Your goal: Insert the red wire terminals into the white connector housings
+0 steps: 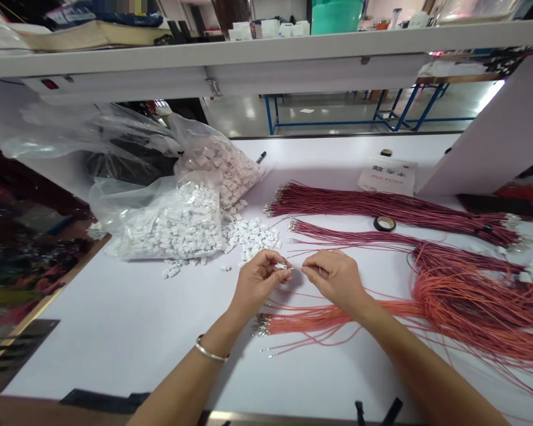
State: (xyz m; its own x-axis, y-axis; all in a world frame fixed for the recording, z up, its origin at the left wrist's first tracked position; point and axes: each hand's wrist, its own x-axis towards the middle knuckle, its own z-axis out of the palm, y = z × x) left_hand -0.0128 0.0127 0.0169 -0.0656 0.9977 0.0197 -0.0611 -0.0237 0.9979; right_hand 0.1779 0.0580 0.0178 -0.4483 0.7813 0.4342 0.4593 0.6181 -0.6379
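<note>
Between the fingertips of my left hand (263, 277) is a small white connector housing (281, 266). My right hand (333, 273) pinches a thin wire (298, 268) whose end points at the housing; I cannot tell whether the end sits inside it. Both hands are over the white tabletop, with a narrow gap between them. Below them lies a bundle of orange-red wires (311, 322) with metal terminals at the left end. Above them is a thinner bunch of dark red wires (337, 234). A heap of loose white housings (255, 236) lies up and left of my left hand.
Clear plastic bags of white housings (173, 222) and pinkish housings (222, 163) stand at left. A thick dark red wire bundle (373, 204), a roll of black tape (384, 223) and a notebook (388, 176) lie beyond my right hand. A shelf (266, 47) spans the top.
</note>
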